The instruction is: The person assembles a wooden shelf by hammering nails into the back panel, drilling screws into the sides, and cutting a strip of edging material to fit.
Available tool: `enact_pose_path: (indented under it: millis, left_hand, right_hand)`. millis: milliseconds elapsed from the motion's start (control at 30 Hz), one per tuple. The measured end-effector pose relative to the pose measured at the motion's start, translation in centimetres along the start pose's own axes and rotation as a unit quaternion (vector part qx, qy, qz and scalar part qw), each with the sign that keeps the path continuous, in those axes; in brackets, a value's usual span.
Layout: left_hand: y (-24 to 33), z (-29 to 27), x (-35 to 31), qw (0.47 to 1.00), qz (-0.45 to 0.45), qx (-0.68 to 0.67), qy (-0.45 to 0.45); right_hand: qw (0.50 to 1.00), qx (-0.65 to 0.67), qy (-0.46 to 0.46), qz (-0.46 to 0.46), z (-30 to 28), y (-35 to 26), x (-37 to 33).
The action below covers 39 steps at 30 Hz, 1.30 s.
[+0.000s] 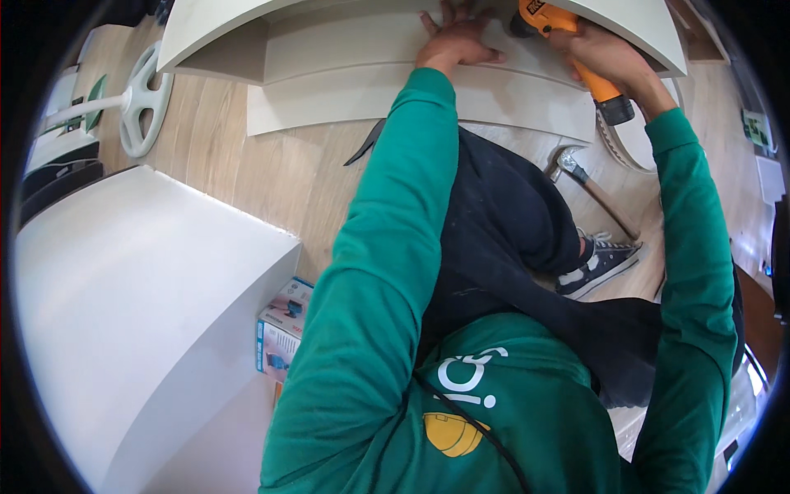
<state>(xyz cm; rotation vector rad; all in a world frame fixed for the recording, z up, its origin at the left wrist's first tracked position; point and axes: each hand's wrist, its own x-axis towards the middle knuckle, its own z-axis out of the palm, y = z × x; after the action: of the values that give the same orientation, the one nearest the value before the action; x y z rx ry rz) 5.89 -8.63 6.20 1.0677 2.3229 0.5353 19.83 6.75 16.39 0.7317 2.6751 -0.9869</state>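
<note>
My right hand (611, 58) grips an orange cordless drill (550, 16) by its handle, its black battery end pointing down toward me. The drill's dark chuck faces left, inside a pale cabinet (354, 37) with open space under its curved top; the tip of the tool is hard to make out. To the left of the drill, my left hand (462, 41) rests with spread fingers on the cabinet's inner panel. A thin light panel (510, 109) sticks out along the cabinet's near edge, below both hands.
A claw hammer (605, 196) lies on the wooden floor (239, 165) by my shoe (601, 265). At the left stand a large white piece of furniture (140, 263) and a printed tool box (284, 329). A white wheel-shaped base (144, 100) sits at the far left.
</note>
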Motion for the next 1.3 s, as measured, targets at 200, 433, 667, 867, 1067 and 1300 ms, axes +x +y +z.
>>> enact_pose_path:
  millis: [200,433,667,867,1067,1300]
  left_hand:
    - [-0.2,0.4,0.2,1.0,-0.003,-0.006,0.006]
    - [0.2,0.2,0.7,1.0,-0.013,0.017,-0.006]
    - [-1.3,1.1,1.1,1.0,0.013,0.014,0.025]
    - [-0.5,1.1,1.0,1.0,0.01,0.008,0.023]
    - [-1.4,1.4,1.0,0.999,0.027,-0.011,0.042]
    - [-1.2,0.9,0.5,0.999,0.016,-0.005,0.042]
  right_hand:
    - [0.999,-0.023,-0.011,0.029,-0.5,-0.1,0.3]
    - [0.999,-0.035,0.026,-0.018,0.5,0.6,-1.5]
    - [0.999,-0.048,0.009,-0.001,0.7,0.4,-2.0]
    - [0.997,-0.071,0.004,0.0,0.1,1.4,-1.6]
    - [0.994,-0.108,0.005,0.016,0.2,1.0,-1.7]
    - [0.996,-0.058,0.044,-0.049,1.4,2.0,-3.0]
